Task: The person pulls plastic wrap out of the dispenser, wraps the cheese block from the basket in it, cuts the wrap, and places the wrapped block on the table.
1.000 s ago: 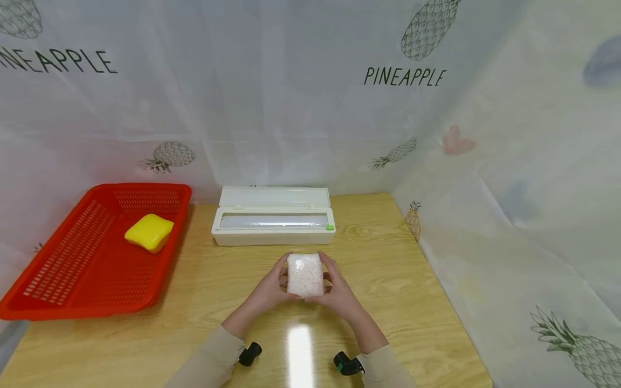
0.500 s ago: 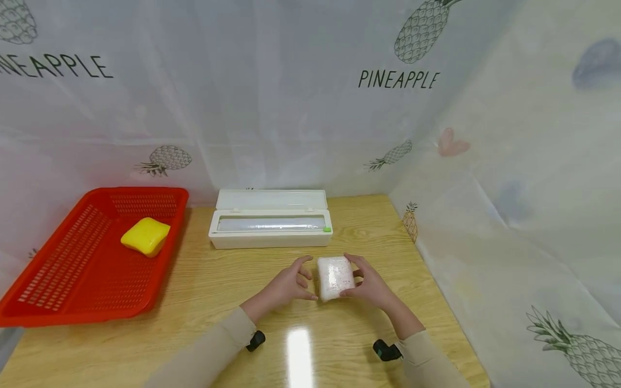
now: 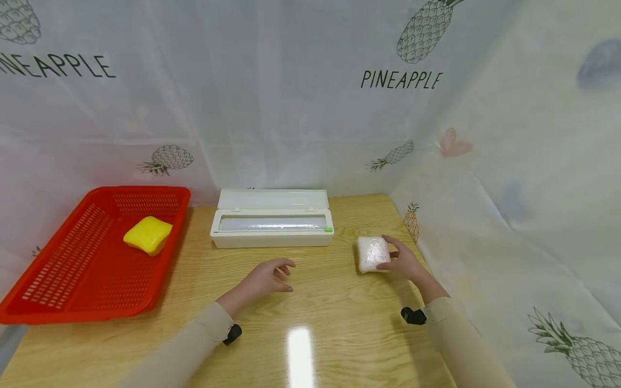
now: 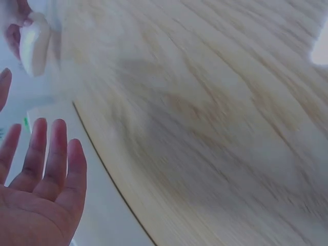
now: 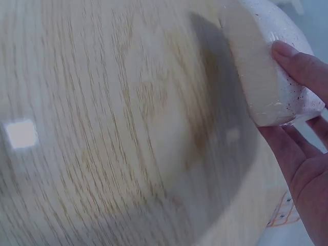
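Note:
My right hand (image 3: 406,263) grips a white, red-speckled squarish block (image 3: 373,254) by its right side, toward the right of the table. Clear plastic film appears to wrap the block (image 5: 256,66); in the right wrist view, a pale side face shows, and the thumb lies across the speckled face. Left of centre, my left hand (image 3: 264,279) hovers with loosely bent fingers and holds nothing. In the left wrist view, that hand (image 4: 43,189) shows its palm with fingers spread. Behind the hands stands a white cling film dispenser (image 3: 271,240), lid up, with a film roll inside and a green slider.
On the left sits a red plastic basket (image 3: 92,280) with a yellow pillow-shaped block (image 3: 148,235) in it. A pineapple-printed curtain (image 3: 291,97) bounds the wooden table (image 3: 339,323) at the back and right.
Both hands held the block at the centre before. The left hand has let go and drawn back leftward, while the right has carried the block right and slightly farther away.

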Motion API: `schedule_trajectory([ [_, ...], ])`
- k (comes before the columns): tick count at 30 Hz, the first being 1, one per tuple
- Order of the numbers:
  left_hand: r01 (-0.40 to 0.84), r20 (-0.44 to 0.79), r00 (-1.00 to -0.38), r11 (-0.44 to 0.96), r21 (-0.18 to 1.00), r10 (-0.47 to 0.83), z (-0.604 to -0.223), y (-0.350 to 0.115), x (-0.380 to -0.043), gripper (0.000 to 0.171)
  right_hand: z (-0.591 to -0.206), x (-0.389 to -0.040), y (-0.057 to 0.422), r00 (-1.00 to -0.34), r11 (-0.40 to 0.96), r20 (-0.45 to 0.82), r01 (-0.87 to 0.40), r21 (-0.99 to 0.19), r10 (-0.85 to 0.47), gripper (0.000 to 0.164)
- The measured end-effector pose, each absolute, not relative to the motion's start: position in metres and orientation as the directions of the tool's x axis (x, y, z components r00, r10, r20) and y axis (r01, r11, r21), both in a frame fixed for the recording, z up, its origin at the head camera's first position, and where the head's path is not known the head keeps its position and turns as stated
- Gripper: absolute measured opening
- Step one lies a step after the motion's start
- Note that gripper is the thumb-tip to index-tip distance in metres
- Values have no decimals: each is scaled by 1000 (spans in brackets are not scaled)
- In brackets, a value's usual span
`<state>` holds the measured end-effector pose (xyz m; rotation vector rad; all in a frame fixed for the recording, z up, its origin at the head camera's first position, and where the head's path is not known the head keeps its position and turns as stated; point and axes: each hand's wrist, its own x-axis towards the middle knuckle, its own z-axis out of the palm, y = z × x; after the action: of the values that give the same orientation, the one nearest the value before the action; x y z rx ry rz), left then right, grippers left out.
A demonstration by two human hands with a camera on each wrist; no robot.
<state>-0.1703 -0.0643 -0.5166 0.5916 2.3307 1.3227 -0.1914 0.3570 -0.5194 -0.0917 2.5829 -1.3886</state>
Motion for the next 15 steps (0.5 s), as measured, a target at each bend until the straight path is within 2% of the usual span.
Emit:
schedule_trajectory([
  [11, 171, -119, -875, 530, 831, 469, -516, -99, -170, 55, -539, -199, 375, -971, 504, -201, 110, -857, -130, 93],
  [15, 191, -101, -887, 557, 808, 451, -513, -112, -170, 55, -535, -200, 373, -965, 562, -193, 62, -825, -177, 93],
])
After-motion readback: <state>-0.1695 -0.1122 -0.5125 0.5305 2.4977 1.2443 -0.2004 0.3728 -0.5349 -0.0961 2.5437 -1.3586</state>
